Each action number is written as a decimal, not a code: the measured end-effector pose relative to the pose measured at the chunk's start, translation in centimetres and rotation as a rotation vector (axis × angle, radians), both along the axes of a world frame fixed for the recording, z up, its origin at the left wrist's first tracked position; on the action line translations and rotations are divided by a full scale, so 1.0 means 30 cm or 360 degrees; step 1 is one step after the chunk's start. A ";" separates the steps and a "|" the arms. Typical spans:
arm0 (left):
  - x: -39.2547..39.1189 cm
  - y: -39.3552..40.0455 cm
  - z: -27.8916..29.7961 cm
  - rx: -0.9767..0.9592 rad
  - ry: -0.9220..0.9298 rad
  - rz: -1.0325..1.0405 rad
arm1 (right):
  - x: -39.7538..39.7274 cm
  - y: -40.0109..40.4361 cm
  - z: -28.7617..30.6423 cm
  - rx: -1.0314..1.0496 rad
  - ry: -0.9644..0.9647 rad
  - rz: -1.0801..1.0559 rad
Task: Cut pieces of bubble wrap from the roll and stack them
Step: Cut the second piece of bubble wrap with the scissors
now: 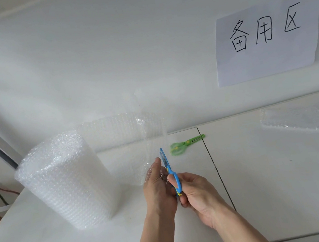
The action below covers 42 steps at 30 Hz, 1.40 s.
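Note:
A fat roll of bubble wrap (63,182) stands upright on the white table at the left. Its loose sheet (135,133) curves from behind the roll toward the middle. My left hand (158,188) pinches the sheet's lower edge. My right hand (195,194) is shut on blue scissors (169,171), whose blades point up along the sheet's edge just beside my left thumb. A cut piece of bubble wrap (294,120) lies flat on the table at the far right.
Green scissors (185,144) lie on the table behind my hands. A paper sign (266,39) with handwritten characters hangs on the white wall. A seam (213,160) runs between two table tops. Cables hang past the table's left edge.

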<state>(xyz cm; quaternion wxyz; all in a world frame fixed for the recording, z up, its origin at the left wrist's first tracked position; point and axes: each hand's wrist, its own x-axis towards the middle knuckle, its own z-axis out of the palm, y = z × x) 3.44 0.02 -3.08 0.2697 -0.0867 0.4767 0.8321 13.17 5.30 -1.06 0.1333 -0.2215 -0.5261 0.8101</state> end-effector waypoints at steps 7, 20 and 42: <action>0.017 0.001 -0.003 -0.0027 0.0032 -0.0093 | -0.015 0.012 0.018 0.0022 -0.0034 0.0019; 0.052 -0.011 0.032 -0.0048 0.0116 -0.0106 | -0.009 0.031 0.025 0.0172 -0.0041 0.0096; 0.072 -0.029 0.044 -0.0115 0.0156 -0.0132 | 0.014 0.008 0.045 0.0018 0.0038 0.0262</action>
